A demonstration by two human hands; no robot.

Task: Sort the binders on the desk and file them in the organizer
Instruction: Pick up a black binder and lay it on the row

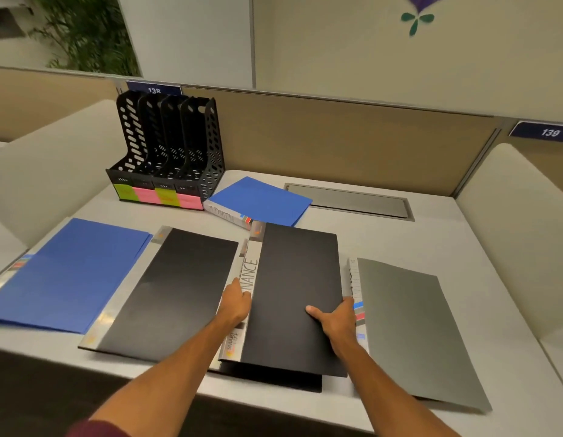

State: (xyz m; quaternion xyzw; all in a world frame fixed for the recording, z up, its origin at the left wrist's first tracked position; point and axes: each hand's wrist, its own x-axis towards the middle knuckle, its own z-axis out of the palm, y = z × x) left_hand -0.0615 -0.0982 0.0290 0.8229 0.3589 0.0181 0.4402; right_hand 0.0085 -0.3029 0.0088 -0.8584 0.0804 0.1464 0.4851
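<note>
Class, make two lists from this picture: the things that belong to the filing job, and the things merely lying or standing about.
Belonging: organizer, left blue binder, back blue binder, left black binder, middle black binder gripped by left hand and right hand, grey binder.

Just there: cable hatch, number plate, plant, wall sticker.

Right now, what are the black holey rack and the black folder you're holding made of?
The organizer looks like hard molded plastic, slightly glossy: thin rigid walls punched with even slots. The black binder gripped at both edges is probably thin matte plastic sheet: its flat cover shows only a soft sheen.
</note>
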